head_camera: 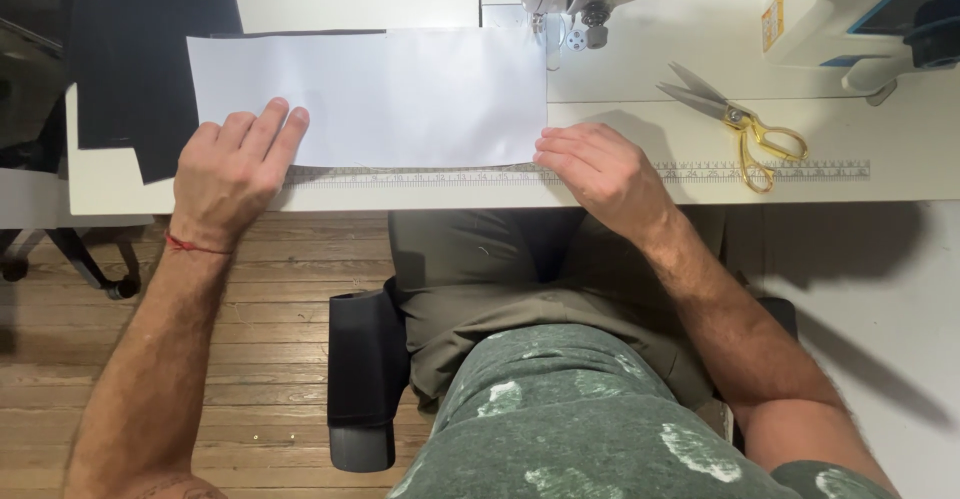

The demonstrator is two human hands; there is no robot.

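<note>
Both hands lie released: left hand [232, 164] flat on the white rectangular fabric sheet [370, 94], right hand [600, 167] touching its near right corner.

White rectangular sheet [370, 94]: lies flat on the table, long side left to right, near edge along the ruler [600, 172], covering black fabric [140, 59] at far left.

Under the left hand [232, 174] lies a matt, smooth white sheet [370, 94]. Beyond the right hand [600, 169], scissors [738, 124] show glossy gold-coloured metal handles.
</note>
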